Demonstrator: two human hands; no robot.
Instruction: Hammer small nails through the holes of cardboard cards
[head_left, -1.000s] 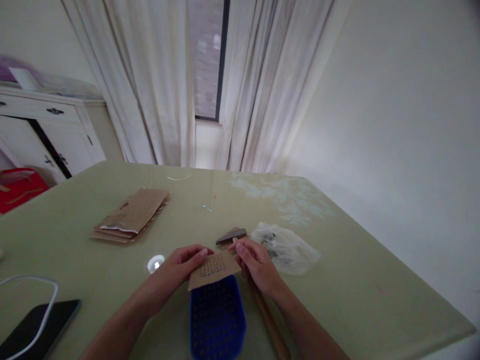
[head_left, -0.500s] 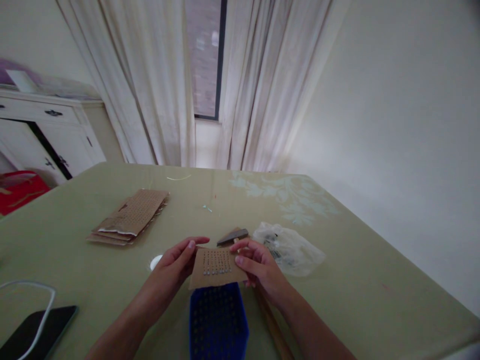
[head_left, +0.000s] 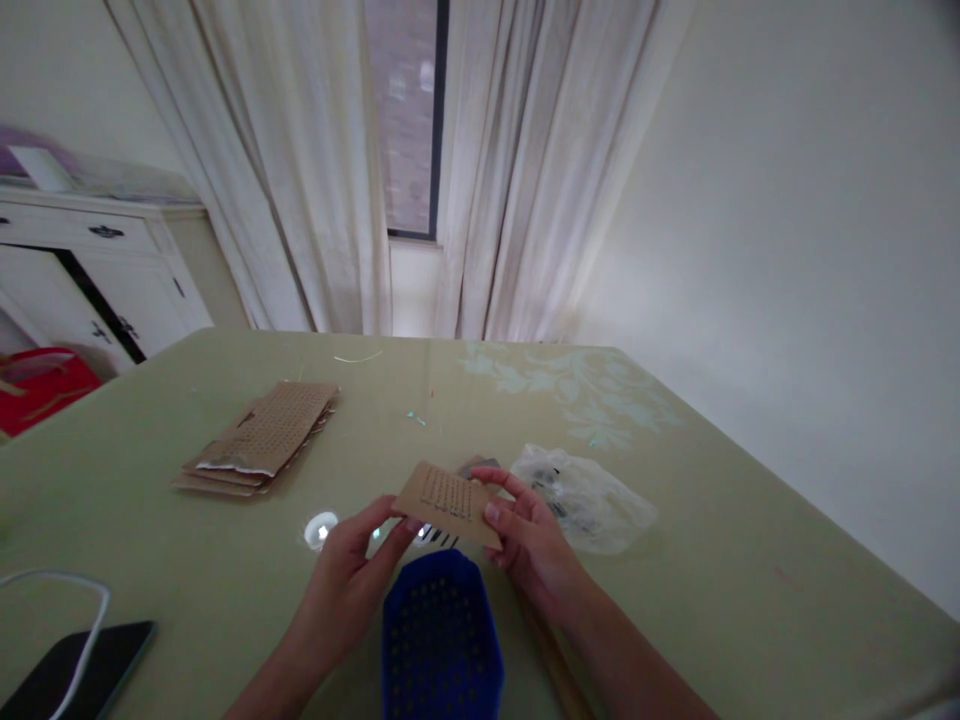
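Observation:
A small piece of cardboard (head_left: 446,500) with rows of holes and small metal bits is held tilted above a blue perforated basket (head_left: 442,640). My left hand (head_left: 356,565) pinches its left corner, thumb underneath. At the right edge, my right hand (head_left: 532,535) grips it between thumb and fingers. Several thin dark spikes, like nails, show below the cardboard's lower side. Behind it lies a hammer (head_left: 556,665), its wooden handle running under my right hand and its head partly hidden.
A clear plastic bag (head_left: 585,500) with dark metal bits lies to the right. Stacked perforated cardboard sheets (head_left: 274,430) rest at the left. A white round object (head_left: 320,530) sits by my left hand. A dark phone-like device (head_left: 82,665) with a white cable (head_left: 101,610) is near left.
The cardboard has risen and tilted, showing spikes beneath. My left hand has moved from beside it onto its left corner, thumb below. More of the blue basket shows.

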